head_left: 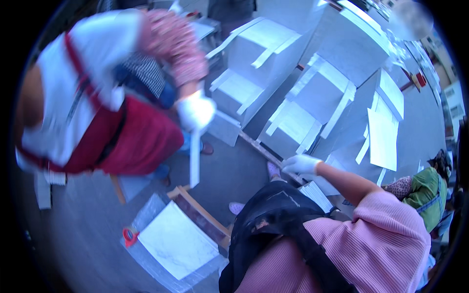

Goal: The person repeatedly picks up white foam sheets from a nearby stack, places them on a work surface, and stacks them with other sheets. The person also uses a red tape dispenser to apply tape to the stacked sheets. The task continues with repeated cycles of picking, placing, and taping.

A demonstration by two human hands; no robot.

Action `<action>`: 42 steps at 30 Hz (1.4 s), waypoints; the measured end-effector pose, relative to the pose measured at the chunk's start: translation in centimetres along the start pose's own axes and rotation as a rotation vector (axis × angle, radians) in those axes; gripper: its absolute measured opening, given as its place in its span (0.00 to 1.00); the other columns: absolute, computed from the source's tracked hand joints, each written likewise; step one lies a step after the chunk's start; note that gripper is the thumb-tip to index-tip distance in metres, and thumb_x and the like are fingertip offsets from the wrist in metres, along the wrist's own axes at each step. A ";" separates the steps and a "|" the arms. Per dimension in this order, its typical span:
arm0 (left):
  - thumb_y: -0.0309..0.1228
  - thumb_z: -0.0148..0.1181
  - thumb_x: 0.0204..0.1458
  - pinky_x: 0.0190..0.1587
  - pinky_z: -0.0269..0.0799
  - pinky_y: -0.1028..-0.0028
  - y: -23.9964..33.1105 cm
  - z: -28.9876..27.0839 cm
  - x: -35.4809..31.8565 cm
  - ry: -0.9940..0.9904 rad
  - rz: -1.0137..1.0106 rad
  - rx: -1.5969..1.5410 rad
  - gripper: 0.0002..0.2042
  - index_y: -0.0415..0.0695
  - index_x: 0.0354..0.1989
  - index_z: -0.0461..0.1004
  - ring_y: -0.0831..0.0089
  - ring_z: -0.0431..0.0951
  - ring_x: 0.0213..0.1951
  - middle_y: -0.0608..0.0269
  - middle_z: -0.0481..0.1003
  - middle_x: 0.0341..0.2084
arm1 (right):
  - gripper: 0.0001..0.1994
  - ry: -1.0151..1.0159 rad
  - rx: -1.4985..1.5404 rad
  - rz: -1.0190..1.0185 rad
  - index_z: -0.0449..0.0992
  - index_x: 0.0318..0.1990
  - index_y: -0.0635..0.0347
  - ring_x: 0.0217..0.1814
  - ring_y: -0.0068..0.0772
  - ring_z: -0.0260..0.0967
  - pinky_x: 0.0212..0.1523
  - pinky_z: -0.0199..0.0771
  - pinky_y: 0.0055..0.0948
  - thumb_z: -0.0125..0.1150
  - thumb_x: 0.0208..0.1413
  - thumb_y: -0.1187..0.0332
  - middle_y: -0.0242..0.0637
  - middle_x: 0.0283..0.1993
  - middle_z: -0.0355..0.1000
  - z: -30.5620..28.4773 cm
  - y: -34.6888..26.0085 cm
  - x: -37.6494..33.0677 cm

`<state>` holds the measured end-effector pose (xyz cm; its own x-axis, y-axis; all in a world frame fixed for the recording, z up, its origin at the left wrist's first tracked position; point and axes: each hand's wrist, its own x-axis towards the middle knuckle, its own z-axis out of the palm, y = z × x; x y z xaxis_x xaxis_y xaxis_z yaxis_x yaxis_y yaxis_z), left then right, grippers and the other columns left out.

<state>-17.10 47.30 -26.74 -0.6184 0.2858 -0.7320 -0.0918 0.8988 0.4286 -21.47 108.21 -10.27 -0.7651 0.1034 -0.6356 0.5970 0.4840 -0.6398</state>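
Observation:
My right hand (300, 165), in a white glove, reaches out over the near end of a row of stacked boxes. Its fingers are loosely stretched, and I see nothing held in them. Close below it lies a bundle of white strips (316, 195). Grey box-like stacks (296, 122) with white strips along their edges stand just beyond the hand. My left hand does not show. At the left, a co-worker in a dark red apron (141, 136) holds a long white strip (195, 163) in a gloved hand, blurred by motion.
A white marble-patterned panel (178, 239) lies on clear plastic sheeting (151, 261), with a red tape roll (130, 236) beside it. A wooden frame (202, 215) adjoins it. White panels (382, 139) lean at the right. A person in green (430, 195) is at the far right.

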 end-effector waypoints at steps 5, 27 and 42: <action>0.39 0.52 0.60 0.38 0.75 0.71 19.6 -4.8 6.0 -0.058 0.074 -0.685 0.19 0.37 0.50 0.74 0.71 0.79 0.38 0.57 0.79 0.38 | 0.18 1.166 0.589 0.105 0.78 0.48 0.65 0.44 0.29 0.73 0.47 0.71 0.28 0.61 0.55 0.61 0.38 0.43 0.77 -17.8 13.2 -6.8; 0.64 0.54 0.48 0.49 0.69 0.58 119.4 -1.7 23.9 0.322 0.974 -0.183 0.36 0.32 0.37 0.75 0.49 0.77 0.43 0.38 0.77 0.38 | 0.34 1.617 0.858 0.045 0.78 0.48 0.68 0.43 0.28 0.69 0.43 0.66 0.25 0.58 0.51 0.40 0.40 0.43 0.76 -52.4 20.2 -11.2; 0.50 0.46 0.60 0.62 0.57 0.67 114.0 -1.1 27.3 -0.339 1.183 -0.875 0.28 0.39 0.60 0.64 0.66 0.63 0.59 0.55 0.65 0.57 | 0.42 1.647 0.472 -0.005 0.57 0.66 0.70 0.73 0.42 0.50 0.70 0.46 0.30 0.61 0.54 0.45 0.56 0.70 0.53 -44.9 20.3 -7.6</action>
<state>-45.34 157.17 2.70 -0.4735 0.8530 0.2195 -0.1818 -0.3385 0.9232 -14.36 156.28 0.98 -0.0089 0.9670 0.2546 0.3768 0.2391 -0.8949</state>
